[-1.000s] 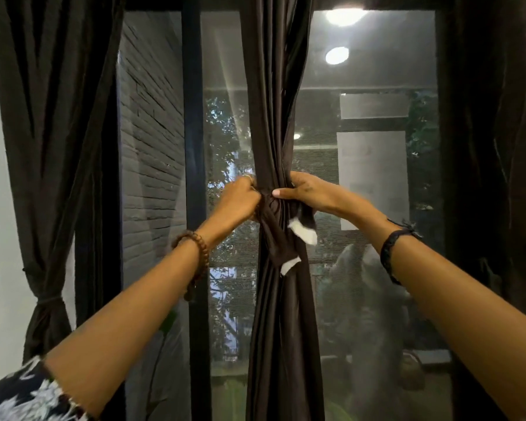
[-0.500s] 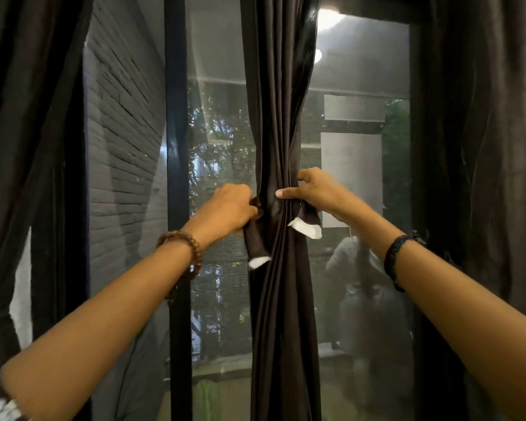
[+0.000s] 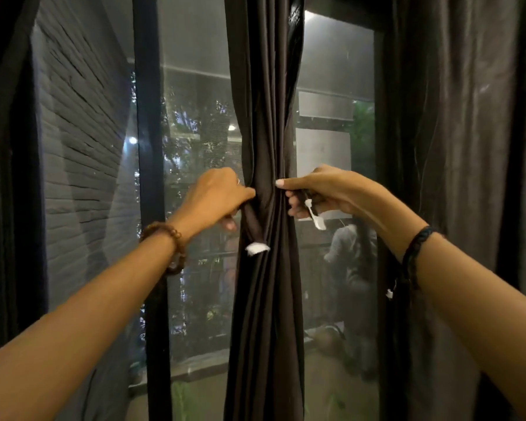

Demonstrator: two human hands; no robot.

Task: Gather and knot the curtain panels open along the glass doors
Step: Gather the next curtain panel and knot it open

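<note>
A dark gathered curtain panel (image 3: 264, 123) hangs in the middle of the glass doors (image 3: 195, 147), bunched narrow at hand height. A dark tie strap with white ends wraps it there. My left hand (image 3: 216, 199) grips the strap's left end (image 3: 255, 238), which hangs down with its white tip showing. My right hand (image 3: 313, 189) holds the strap's right end (image 3: 315, 215) on the panel's right side, thumb pressed against the fabric. The two ends are apart, one on each side of the panel.
Another dark curtain (image 3: 468, 147) hangs loose at the right, and one more (image 3: 3, 147) fills the left edge. A black door frame post (image 3: 149, 177) stands left of the panel. A grey brick wall (image 3: 82, 147) lies outside; a person's reflection shows in the glass.
Both hands have drawn apart, pulling the strap ends out to either side of the panel. The view has moved closer and to the right.
</note>
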